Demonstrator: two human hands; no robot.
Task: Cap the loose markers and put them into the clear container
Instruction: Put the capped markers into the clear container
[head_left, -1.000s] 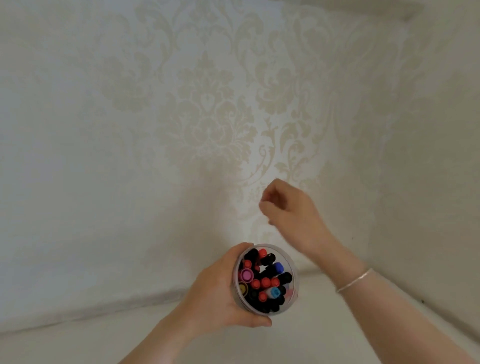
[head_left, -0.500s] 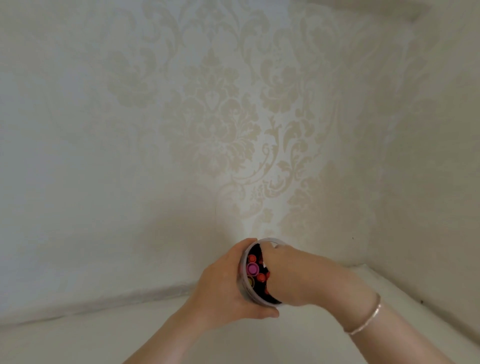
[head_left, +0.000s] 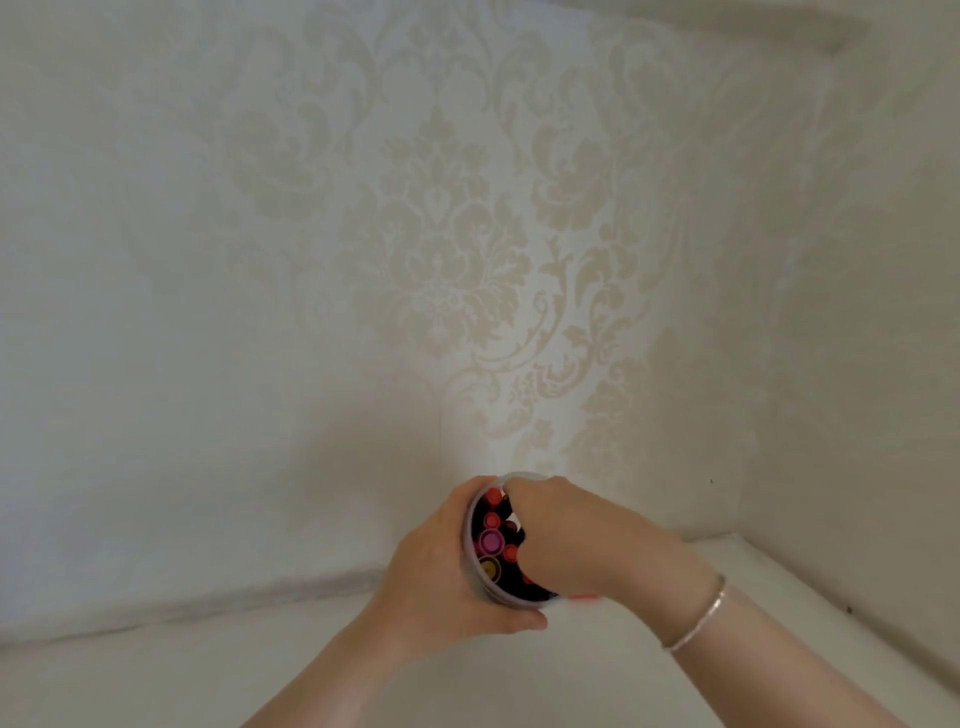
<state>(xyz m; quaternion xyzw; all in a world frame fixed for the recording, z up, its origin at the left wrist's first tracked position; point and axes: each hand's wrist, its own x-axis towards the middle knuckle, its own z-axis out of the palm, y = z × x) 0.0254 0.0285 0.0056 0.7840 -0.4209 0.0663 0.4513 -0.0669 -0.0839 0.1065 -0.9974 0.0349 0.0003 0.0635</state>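
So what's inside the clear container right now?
Capped markers standing on end, red, pink and yellow caps showing, fill the clear container. The right hand covers its right half, so whatever is there is hidden.

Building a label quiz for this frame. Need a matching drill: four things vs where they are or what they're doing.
Things:
1. left hand
2. right hand
3. bracelet
4. magenta cap

States:
A. on the right wrist
B. inside the clear container
C. grips the container's outer wall
D. lies over the container's mouth

Pairs: 1-C, 2-D, 3-A, 4-B
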